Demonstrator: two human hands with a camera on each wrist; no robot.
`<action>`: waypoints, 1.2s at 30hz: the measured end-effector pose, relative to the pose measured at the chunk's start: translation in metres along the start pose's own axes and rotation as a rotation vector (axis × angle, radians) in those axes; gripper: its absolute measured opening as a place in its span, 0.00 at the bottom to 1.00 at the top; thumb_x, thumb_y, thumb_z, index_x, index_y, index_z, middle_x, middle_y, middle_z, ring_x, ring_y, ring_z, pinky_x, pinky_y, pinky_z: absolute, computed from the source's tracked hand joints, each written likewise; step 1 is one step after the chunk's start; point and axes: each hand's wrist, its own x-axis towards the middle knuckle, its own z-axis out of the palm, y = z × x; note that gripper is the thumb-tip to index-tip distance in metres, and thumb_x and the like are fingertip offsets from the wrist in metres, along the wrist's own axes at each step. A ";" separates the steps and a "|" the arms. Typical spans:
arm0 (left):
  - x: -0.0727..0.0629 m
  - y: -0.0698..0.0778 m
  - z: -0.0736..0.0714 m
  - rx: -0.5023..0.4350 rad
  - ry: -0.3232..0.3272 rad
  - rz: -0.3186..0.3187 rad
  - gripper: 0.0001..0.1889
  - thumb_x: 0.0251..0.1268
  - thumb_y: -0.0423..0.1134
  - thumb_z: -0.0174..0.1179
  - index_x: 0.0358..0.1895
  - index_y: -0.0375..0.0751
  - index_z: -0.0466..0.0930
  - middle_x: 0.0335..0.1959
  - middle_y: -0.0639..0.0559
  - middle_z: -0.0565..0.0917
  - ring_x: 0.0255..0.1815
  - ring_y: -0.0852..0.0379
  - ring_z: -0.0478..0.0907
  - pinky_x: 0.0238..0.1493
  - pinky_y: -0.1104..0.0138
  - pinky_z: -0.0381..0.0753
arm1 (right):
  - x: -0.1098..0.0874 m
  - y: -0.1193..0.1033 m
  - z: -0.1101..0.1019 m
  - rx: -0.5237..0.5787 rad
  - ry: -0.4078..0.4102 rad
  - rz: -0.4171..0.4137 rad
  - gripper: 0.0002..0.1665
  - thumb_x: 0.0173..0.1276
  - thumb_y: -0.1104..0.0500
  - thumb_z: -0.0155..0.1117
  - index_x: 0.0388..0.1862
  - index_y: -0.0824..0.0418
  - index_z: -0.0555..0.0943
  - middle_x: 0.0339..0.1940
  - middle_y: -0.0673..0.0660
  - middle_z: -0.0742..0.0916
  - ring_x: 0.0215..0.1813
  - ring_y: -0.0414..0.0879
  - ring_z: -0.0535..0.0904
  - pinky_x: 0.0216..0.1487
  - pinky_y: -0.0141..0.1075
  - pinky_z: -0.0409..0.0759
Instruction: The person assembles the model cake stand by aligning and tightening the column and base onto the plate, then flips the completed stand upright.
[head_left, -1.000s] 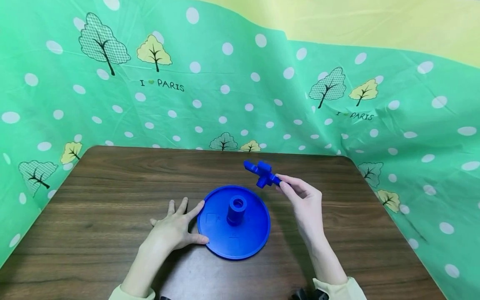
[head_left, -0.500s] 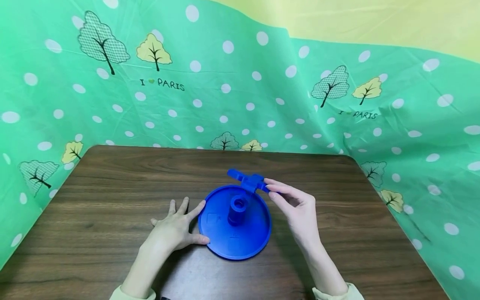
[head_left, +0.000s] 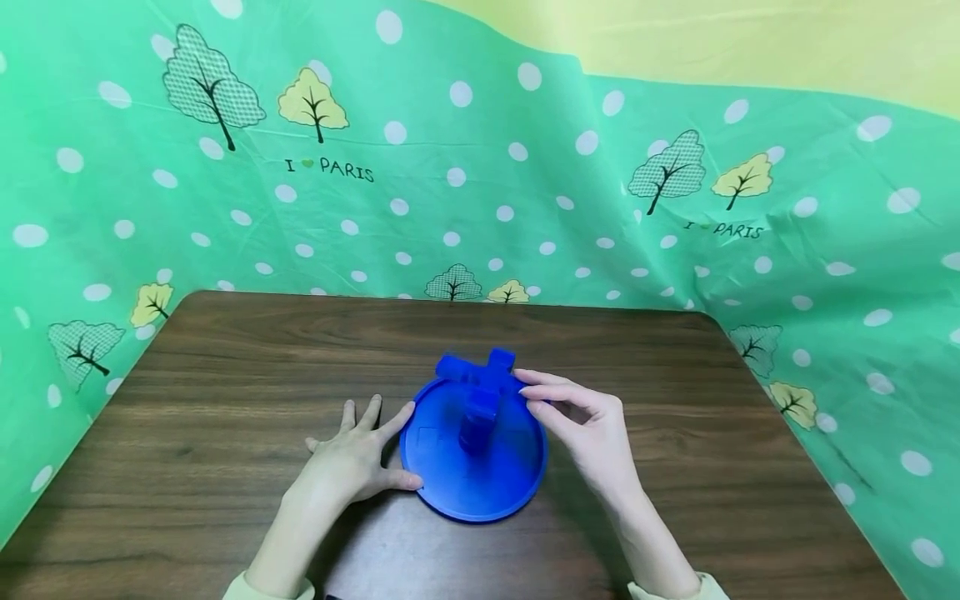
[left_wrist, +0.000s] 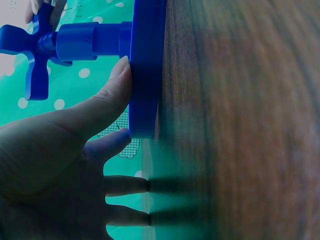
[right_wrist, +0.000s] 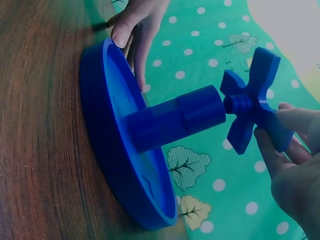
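Observation:
A blue round base [head_left: 480, 496] with a raised rim lies flat on the table, and a hollow post [right_wrist: 175, 117] stands up from its middle. My left hand [head_left: 341, 467] has its fingers spread, with the thumb and index fingertips on the base's left rim. Over the post, my right hand [head_left: 588, 425] pinches one arm of a blue four-armed cross piece [head_left: 487, 377]. In the right wrist view, a short threaded stub [right_wrist: 237, 104] on the cross points toward the post's top end. The stub's tip is right at the opening there.
The dark wood-grain table [head_left: 262, 358] stretches around the base on every side. Behind it hangs a green dotted cloth [head_left: 420, 225] with printed trees, its foot close to the table's back edge.
My right hand has brought the cross piece leftward and nearer, from beyond the base to over the post, and turned it level. My left hand has kept its place on the rim.

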 end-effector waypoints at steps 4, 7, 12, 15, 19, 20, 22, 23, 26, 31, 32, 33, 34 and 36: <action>0.001 0.001 0.001 -0.003 0.001 0.004 0.56 0.50 0.71 0.71 0.82 0.62 0.54 0.84 0.34 0.53 0.83 0.22 0.44 0.56 0.12 0.52 | -0.003 0.001 -0.001 -0.011 -0.015 0.005 0.10 0.69 0.71 0.68 0.47 0.72 0.88 0.58 0.60 0.90 0.65 0.46 0.85 0.58 0.32 0.86; 0.002 0.000 0.001 -0.001 0.001 -0.001 0.56 0.50 0.71 0.71 0.82 0.63 0.54 0.84 0.34 0.53 0.83 0.22 0.44 0.56 0.12 0.52 | -0.005 0.002 0.001 -0.003 -0.035 0.017 0.10 0.69 0.70 0.68 0.47 0.71 0.88 0.58 0.59 0.90 0.65 0.46 0.85 0.57 0.32 0.86; 0.002 -0.002 0.001 -0.006 0.002 -0.006 0.57 0.49 0.71 0.71 0.82 0.63 0.54 0.84 0.35 0.53 0.83 0.22 0.44 0.56 0.12 0.51 | -0.005 0.004 0.005 -0.006 -0.051 0.020 0.10 0.68 0.71 0.69 0.47 0.71 0.88 0.59 0.60 0.90 0.65 0.45 0.85 0.57 0.31 0.86; 0.002 -0.002 0.001 -0.008 0.004 -0.005 0.57 0.49 0.71 0.71 0.82 0.63 0.55 0.84 0.34 0.53 0.83 0.22 0.44 0.56 0.12 0.51 | -0.005 0.005 0.005 -0.021 -0.055 0.021 0.10 0.68 0.71 0.69 0.47 0.71 0.88 0.59 0.61 0.89 0.65 0.44 0.85 0.57 0.31 0.86; 0.002 -0.001 0.000 -0.006 0.000 -0.005 0.57 0.49 0.71 0.71 0.82 0.63 0.55 0.84 0.34 0.53 0.83 0.22 0.44 0.56 0.12 0.51 | -0.006 0.005 0.005 -0.027 -0.065 0.044 0.12 0.67 0.70 0.70 0.49 0.69 0.88 0.61 0.61 0.88 0.66 0.44 0.84 0.58 0.31 0.85; 0.002 -0.001 0.000 -0.006 -0.001 -0.005 0.57 0.48 0.71 0.71 0.82 0.63 0.55 0.84 0.34 0.54 0.83 0.22 0.44 0.56 0.12 0.51 | -0.006 0.005 0.004 -0.028 -0.068 0.051 0.12 0.67 0.70 0.70 0.49 0.68 0.88 0.62 0.61 0.88 0.67 0.44 0.84 0.59 0.31 0.85; 0.002 0.000 0.000 -0.005 0.002 -0.003 0.56 0.48 0.71 0.71 0.82 0.63 0.55 0.84 0.34 0.54 0.83 0.22 0.45 0.56 0.12 0.52 | -0.006 0.006 0.003 -0.027 -0.083 0.053 0.15 0.66 0.70 0.70 0.52 0.68 0.88 0.64 0.62 0.87 0.68 0.44 0.83 0.61 0.31 0.84; 0.002 0.000 0.000 -0.004 0.006 0.001 0.56 0.48 0.71 0.71 0.82 0.63 0.55 0.84 0.34 0.54 0.83 0.22 0.45 0.56 0.12 0.52 | -0.006 0.007 0.002 -0.029 -0.093 0.055 0.16 0.66 0.71 0.70 0.53 0.68 0.87 0.65 0.62 0.86 0.69 0.44 0.82 0.62 0.30 0.83; 0.001 0.000 0.000 0.001 0.017 0.010 0.56 0.48 0.71 0.71 0.82 0.63 0.55 0.84 0.34 0.55 0.82 0.21 0.46 0.55 0.12 0.54 | -0.005 0.008 -0.001 -0.032 -0.121 0.072 0.20 0.66 0.71 0.71 0.57 0.68 0.86 0.66 0.63 0.85 0.69 0.41 0.82 0.63 0.30 0.82; 0.000 0.000 0.001 0.002 0.026 0.012 0.56 0.48 0.71 0.71 0.82 0.62 0.56 0.83 0.34 0.55 0.82 0.21 0.47 0.55 0.12 0.55 | -0.004 0.008 -0.004 -0.073 -0.154 0.101 0.24 0.65 0.69 0.72 0.61 0.63 0.85 0.65 0.60 0.86 0.66 0.38 0.83 0.63 0.30 0.82; 0.000 0.000 0.001 0.001 0.025 0.011 0.56 0.48 0.71 0.71 0.82 0.63 0.56 0.83 0.34 0.55 0.82 0.21 0.47 0.55 0.12 0.54 | -0.004 0.008 -0.005 -0.087 -0.162 0.102 0.24 0.65 0.68 0.73 0.61 0.61 0.85 0.65 0.59 0.87 0.67 0.38 0.83 0.64 0.30 0.82; 0.000 0.000 0.001 0.000 0.025 0.009 0.56 0.48 0.71 0.71 0.82 0.63 0.56 0.83 0.34 0.55 0.82 0.21 0.47 0.55 0.12 0.54 | -0.004 0.007 -0.006 -0.101 -0.171 0.105 0.24 0.65 0.67 0.73 0.61 0.59 0.85 0.64 0.58 0.87 0.67 0.38 0.82 0.64 0.29 0.81; 0.000 0.000 0.001 -0.002 0.025 0.009 0.56 0.48 0.71 0.71 0.82 0.63 0.56 0.83 0.34 0.55 0.82 0.21 0.46 0.55 0.12 0.54 | -0.004 0.006 -0.007 -0.112 -0.181 0.111 0.24 0.66 0.66 0.73 0.61 0.58 0.85 0.64 0.56 0.87 0.67 0.38 0.82 0.65 0.30 0.81; 0.001 0.000 0.001 -0.003 0.025 0.008 0.56 0.48 0.71 0.72 0.82 0.63 0.56 0.83 0.34 0.55 0.82 0.21 0.46 0.55 0.12 0.54 | -0.004 0.005 -0.009 -0.131 -0.203 0.124 0.23 0.66 0.64 0.73 0.61 0.54 0.86 0.64 0.53 0.87 0.68 0.38 0.82 0.65 0.30 0.81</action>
